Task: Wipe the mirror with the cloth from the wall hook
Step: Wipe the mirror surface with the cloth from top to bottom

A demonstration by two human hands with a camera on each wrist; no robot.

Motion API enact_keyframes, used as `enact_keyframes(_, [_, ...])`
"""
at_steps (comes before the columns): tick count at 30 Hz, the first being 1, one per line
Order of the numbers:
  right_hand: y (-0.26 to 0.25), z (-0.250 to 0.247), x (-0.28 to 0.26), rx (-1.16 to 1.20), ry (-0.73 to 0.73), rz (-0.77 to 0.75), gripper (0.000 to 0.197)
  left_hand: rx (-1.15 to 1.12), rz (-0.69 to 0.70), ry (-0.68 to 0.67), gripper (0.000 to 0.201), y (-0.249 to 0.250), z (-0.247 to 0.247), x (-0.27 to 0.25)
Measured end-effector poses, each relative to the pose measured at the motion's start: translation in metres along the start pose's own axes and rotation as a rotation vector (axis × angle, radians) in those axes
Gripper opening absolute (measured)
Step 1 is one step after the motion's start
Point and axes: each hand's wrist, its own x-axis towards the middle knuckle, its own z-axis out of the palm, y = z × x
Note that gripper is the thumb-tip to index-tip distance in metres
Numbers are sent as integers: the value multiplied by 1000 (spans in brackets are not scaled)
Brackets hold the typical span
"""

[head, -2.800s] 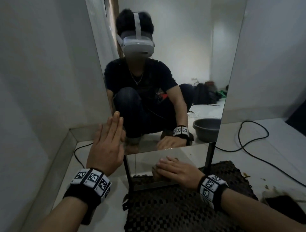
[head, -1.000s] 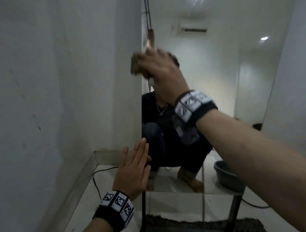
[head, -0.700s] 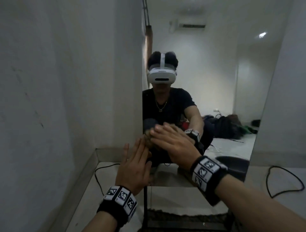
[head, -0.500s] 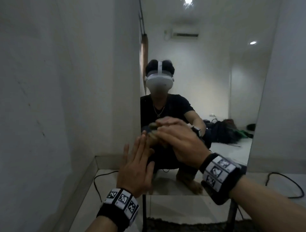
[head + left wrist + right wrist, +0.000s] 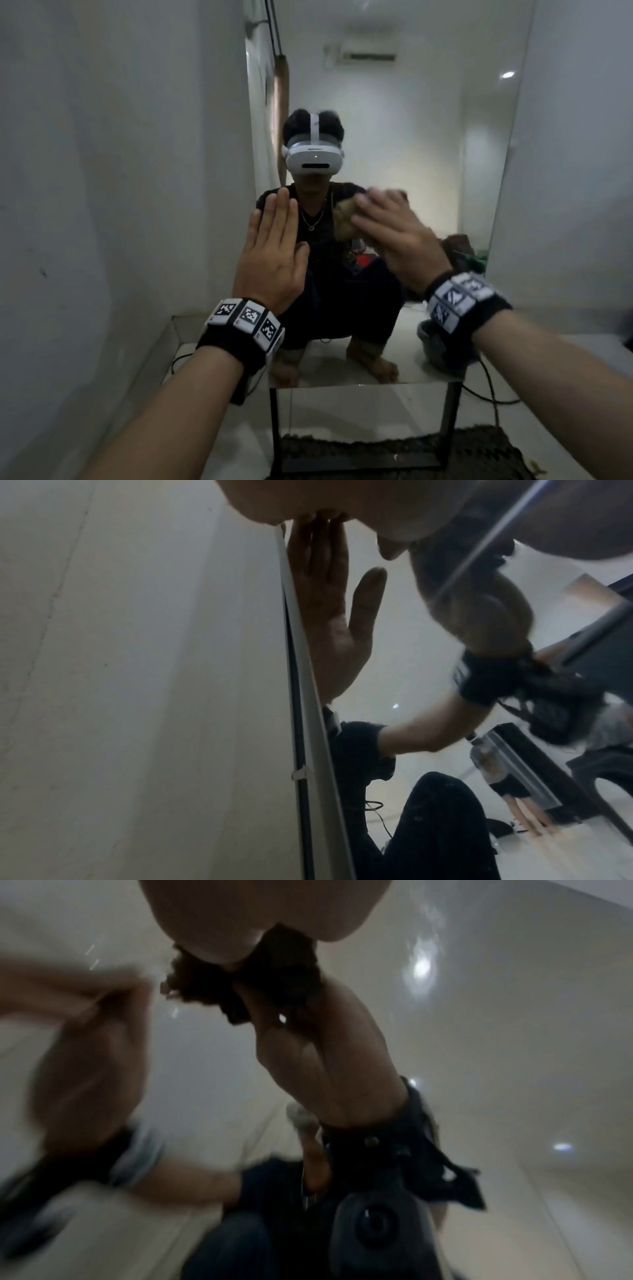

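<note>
Since half a second ago the right hand (image 5: 394, 240) has carried the cloth (image 5: 344, 222) from beside the left hand (image 5: 272, 255) out toward the middle of the mirror (image 5: 394, 144), and the left hand has slid higher up the left edge.

Nearest the fingers, the cloth is a small brown wad bunched under the right palm, with the fingers laid over it and pressing it to the glass; whether they curl round it cannot be told through the blur. It looks soft, light and limp, so it is best held balled in the palm. The left hand lies flat, fingers straight and together, bracing the glass.

Beyond the fingers, the mirror seems smooth, stiff and breakable, standing on a thin dark frame (image 5: 274, 428) that may tip under hard pressure.

Below lie a woven mat (image 5: 479, 455) and pale floor (image 5: 548, 394); a white wall (image 5: 120, 171) runs along the left.
</note>
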Motion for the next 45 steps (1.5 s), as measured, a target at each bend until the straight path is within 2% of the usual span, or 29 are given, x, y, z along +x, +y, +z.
enact_keyframes(3, [-31, 15, -69, 54, -85, 50, 35, -9, -2, 2, 68, 1, -1, -1])
enact_keyframes(6, [-55, 29, -131, 100, -217, 99, 39, -6, -3, -1, 70, 1, -1, -1])
enact_keyframes(9, [-77, 24, -175, 133, -399, -6, 36, -5, -9, 5, 70, 3, -3, -2])
enact_keyframes(11, [-76, -1, -165, 143, -434, -129, 40, -11, 3, 11, 70, 2, -6, -2])
enact_keyframes(12, [-68, -15, -149, 137, -398, -171, 38, -14, 10, 18, 70, 1, -7, -1])
enact_keyframes(14, [-45, -46, -102, 101, -183, -131, 27, -10, 18, 29, 70, -2, -9, 0])
enact_keyframes(17, [16, -93, -30, -143, 219, 132, 23, -36, 23, 17, 70, -1, -8, -2])
enact_keyframes(19, [54, -109, 3, -253, 326, 274, 35, -46, 13, 36, 70, -3, -9, -4])
enact_keyframes(22, [74, -95, -5, -247, 290, 410, 43, -58, 28, 42, 69, -4, -10, -4])
enact_keyframes(25, [48, -62, -66, -257, 232, 440, 36, -56, 17, 34, 69, -1, -10, -2])
enact_keyframes(28, [5, -39, -140, -252, 157, 530, 39, -58, 10, 18, 70, 0, -12, -2])
enact_keyframes(32, [-45, -15, -229, -199, -39, 646, 47, -43, -5, -3, 70, 2, -14, -2])
enact_keyframes(34, [-68, -10, -264, -144, -180, 656, 65, -56, -17, -11, 71, 4, -15, -3])
enact_keyframes(36, [-92, -8, -288, -40, -296, 628, 70, -63, -22, -14, 71, 7, -16, -4])
enact_keyframes(38, [-110, -3, -292, 63, -363, 652, 69, -71, -29, -15, 71, 9, -20, -4])
enact_keyframes(40, [-120, 7, -275, 151, -336, 672, 62, -103, -37, 4, 69, 12, -25, -3])
enact_keyframes(43, [-129, 23, -219, 306, -137, 646, 42, -195, -43, 112, 61, 16, -32, -9])
enact_keyframes(45, [-136, 31, -175, 410, -21, 612, 38, -232, -30, 174, 52, 15, -32, -19])
